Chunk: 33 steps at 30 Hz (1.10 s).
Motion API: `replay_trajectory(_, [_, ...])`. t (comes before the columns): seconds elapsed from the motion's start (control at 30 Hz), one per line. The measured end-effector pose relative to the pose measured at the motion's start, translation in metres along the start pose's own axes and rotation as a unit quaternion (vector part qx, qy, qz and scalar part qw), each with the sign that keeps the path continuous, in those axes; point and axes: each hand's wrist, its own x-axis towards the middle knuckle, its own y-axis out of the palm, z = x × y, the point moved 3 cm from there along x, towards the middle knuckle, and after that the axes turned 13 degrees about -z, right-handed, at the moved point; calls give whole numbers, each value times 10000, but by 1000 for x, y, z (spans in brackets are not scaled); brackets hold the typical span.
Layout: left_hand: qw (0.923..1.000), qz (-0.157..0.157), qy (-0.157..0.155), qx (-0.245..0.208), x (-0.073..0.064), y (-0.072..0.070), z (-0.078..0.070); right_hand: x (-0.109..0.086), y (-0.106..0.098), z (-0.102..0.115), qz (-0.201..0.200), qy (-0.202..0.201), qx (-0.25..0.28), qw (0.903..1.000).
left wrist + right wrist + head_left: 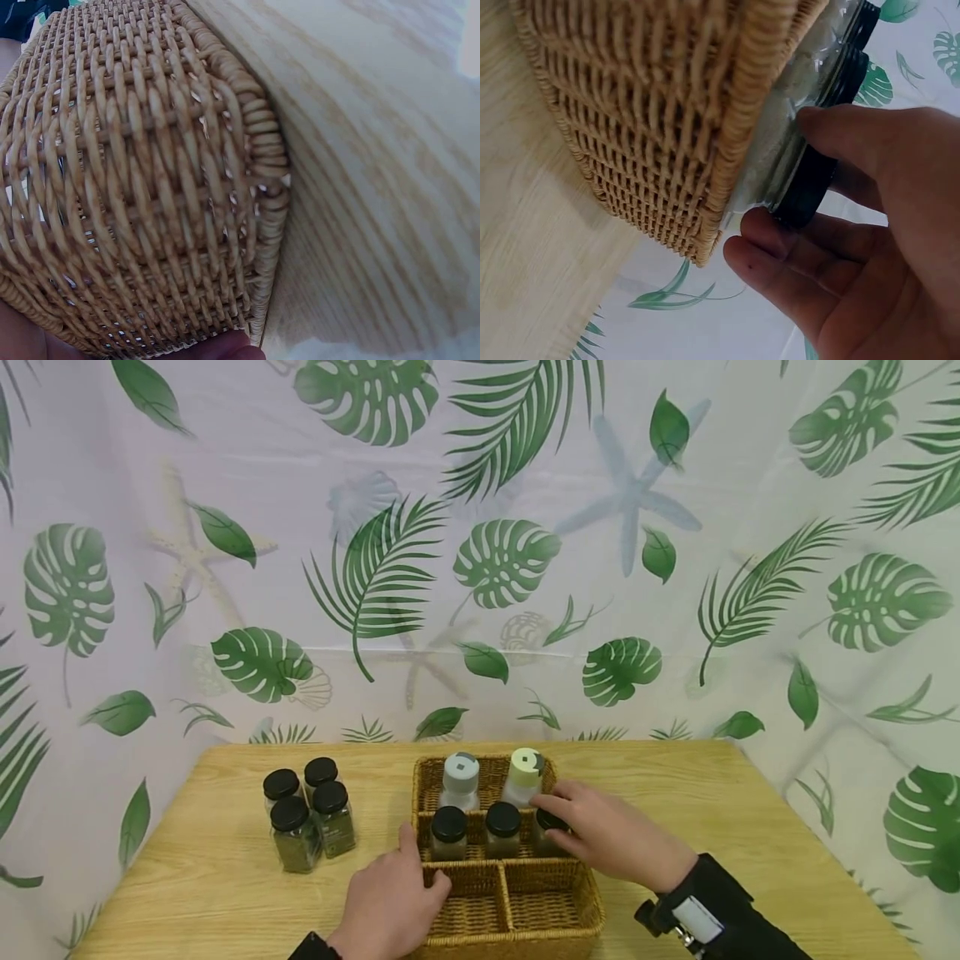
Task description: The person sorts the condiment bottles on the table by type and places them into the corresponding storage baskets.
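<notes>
A woven wicker basket (517,936) with several compartments stands on the table. My left hand (390,897) grips its left wall, the thumb over the front left compartment. The left wrist view shows the basket's woven side (135,165) close up, with fingertips against its lower edge. My right hand (618,835) pinches a glass jar by its black lid (806,187) at the right end of the middle compartment. Left of it in that row stand two more black-lidded jars, one central (502,831) and one at the left (448,833).
In the back compartment stand a bottle with a white-grey cap (461,777) and one with a pale yellow cap (525,772). Several black-lidded jars (296,839) are grouped on the wooden table (187,877) to the left. A leaf-patterned cloth (465,677) hangs behind.
</notes>
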Motion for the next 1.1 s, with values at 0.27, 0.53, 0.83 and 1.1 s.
replay_trajectory(0.27, [10000, 4, -10, 15, -3, -3, 1, 0, 9, 3, 9, 149, 111, 9998])
replay_trajectory(0.53, [9997, -152, 174, -29, -3, -3, -2, -7, 10, 2, -191, 229, 15, 9996])
replay_trajectory(0.83, [9997, -198, 162, 11, -2, -2, -2, -16, 8, 2, -448, 323, -32, 9985])
replay_trajectory(1.1, [9998, -146, 132, -4, -3, -2, 0, -31, 16, 0, -361, 1005, 120, 9942])
